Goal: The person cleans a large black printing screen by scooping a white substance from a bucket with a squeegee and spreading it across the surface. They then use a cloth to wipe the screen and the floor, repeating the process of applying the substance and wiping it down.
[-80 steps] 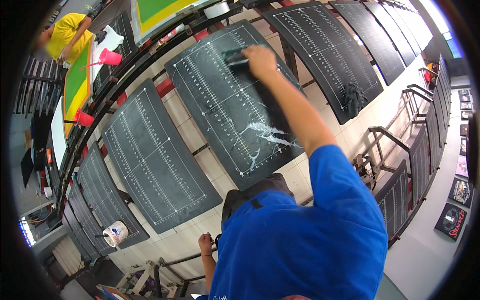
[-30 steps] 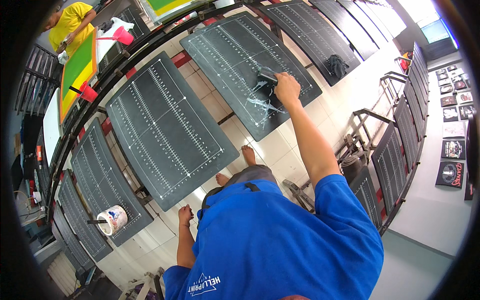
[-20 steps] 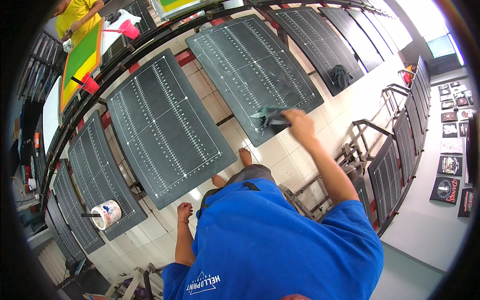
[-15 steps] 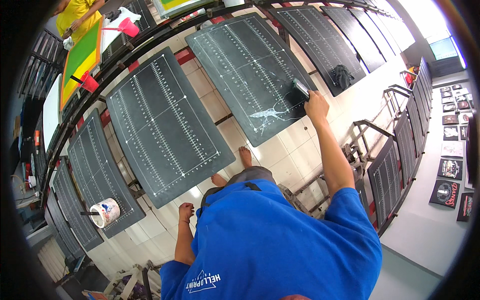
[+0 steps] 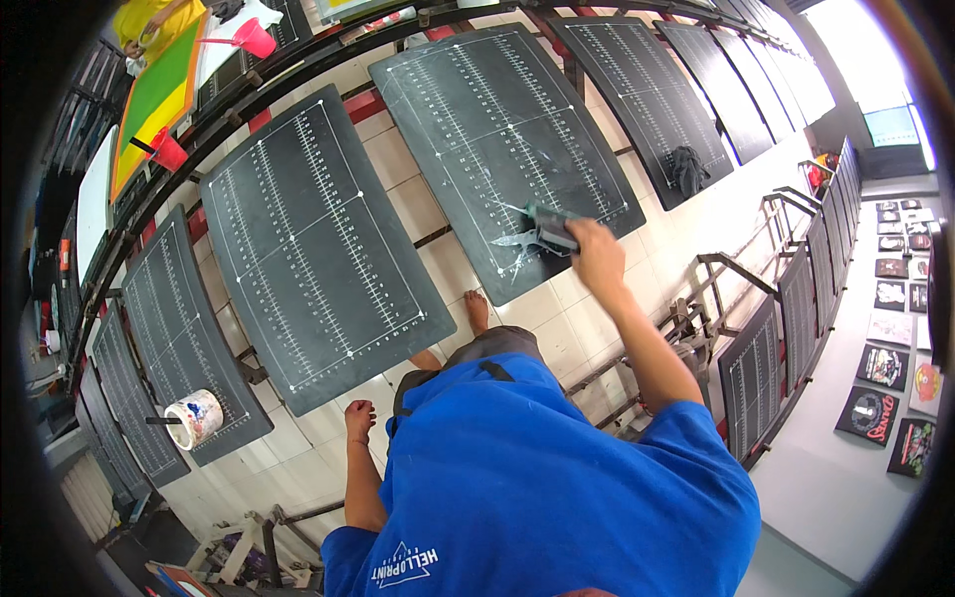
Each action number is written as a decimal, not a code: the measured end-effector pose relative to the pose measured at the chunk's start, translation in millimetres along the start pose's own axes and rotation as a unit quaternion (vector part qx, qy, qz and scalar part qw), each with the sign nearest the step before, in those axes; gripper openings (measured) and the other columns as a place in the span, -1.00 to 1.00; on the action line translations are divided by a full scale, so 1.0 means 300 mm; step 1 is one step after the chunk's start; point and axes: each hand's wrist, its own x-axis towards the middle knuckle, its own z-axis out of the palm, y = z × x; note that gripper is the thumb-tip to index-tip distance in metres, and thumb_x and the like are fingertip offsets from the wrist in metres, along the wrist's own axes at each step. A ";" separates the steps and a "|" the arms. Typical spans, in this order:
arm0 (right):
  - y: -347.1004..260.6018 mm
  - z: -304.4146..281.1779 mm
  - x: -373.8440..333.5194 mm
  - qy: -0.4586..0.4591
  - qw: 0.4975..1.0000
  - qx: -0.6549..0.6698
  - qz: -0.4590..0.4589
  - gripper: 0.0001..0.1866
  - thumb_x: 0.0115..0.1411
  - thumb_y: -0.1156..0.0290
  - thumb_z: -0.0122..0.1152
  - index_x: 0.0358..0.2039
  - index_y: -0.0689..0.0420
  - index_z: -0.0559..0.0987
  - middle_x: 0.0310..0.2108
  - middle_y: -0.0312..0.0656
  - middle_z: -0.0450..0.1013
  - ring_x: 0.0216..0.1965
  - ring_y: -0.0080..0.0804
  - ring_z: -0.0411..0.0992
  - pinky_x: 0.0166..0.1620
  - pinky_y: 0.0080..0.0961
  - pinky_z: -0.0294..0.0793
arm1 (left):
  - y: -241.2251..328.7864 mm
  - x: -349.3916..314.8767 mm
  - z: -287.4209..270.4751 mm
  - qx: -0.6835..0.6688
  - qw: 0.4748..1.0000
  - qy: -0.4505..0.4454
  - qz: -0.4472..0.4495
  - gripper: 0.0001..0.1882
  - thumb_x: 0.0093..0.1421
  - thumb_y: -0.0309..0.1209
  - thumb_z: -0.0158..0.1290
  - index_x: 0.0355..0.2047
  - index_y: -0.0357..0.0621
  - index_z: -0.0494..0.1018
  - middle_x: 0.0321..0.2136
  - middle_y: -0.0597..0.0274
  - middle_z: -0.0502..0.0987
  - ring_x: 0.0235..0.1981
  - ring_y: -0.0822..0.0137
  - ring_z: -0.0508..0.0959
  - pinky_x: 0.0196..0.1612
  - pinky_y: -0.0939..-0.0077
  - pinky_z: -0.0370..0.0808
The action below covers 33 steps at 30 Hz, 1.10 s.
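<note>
My right hand (image 5: 599, 261) is closed on a dark flat-bladed spreader, like a small squeegee (image 5: 553, 229). Its blade rests on a black board with white ruled scales (image 5: 477, 129), at the near end. Around the blade lies a whitish wet smear (image 5: 516, 240), with thin streaks running over the surface. Hanging by my left side, my left hand (image 5: 360, 421) has its fingers curled and nothing visible in them. The nearest thing to it is a second ruled black board (image 5: 323, 259).
A paint-stained white tub (image 5: 195, 418) stands on a board at left. Far left are pink cups (image 5: 256, 38), a green-yellow framed screen (image 5: 159, 104) and a person in yellow (image 5: 149, 22). A dark crumpled cloth (image 5: 687, 170) lies on the board at right. Metal racks (image 5: 741, 274) flank the walkway.
My right hand has drawn the spreader left and nearer, into the whitish smear, which is now partly covered. My left hand has shifted only slightly in the picture.
</note>
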 end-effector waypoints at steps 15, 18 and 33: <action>0.037 0.001 0.220 0.019 1.000 0.003 -0.012 -0.40 -0.13 0.62 0.27 0.04 0.04 0.59 0.01 -0.24 0.51 0.06 -0.21 0.46 0.08 -0.30 0.47 | 0.086 -0.084 0.078 -0.031 0.999 0.021 -0.015 -0.79 0.32 -0.27 0.04 -0.28 -0.15 0.52 -0.46 0.23 0.57 -0.53 0.40 0.55 -0.50 0.47 0.49; 0.168 -0.027 0.058 0.030 1.000 -0.004 -0.008 -0.40 -0.13 0.63 0.21 0.02 0.04 0.60 -0.01 -0.24 0.53 0.05 -0.23 0.47 0.06 -0.31 0.47 | 0.117 -0.098 0.115 -0.052 0.998 0.025 -0.007 -0.71 0.37 -0.20 -0.03 -0.33 -0.15 0.51 -0.48 0.25 0.56 -0.54 0.42 0.54 -0.49 0.48 0.48; 0.085 0.090 0.529 0.042 0.994 0.004 -0.103 -0.35 -0.12 0.66 0.21 0.09 0.04 0.54 0.06 -0.22 0.49 0.10 -0.20 0.42 0.13 -0.29 0.42 | 0.115 -0.176 0.195 -0.045 0.997 0.044 -0.042 -0.69 0.38 -0.17 -0.03 -0.34 -0.15 0.50 -0.48 0.29 0.53 -0.55 0.42 0.51 -0.51 0.50 0.46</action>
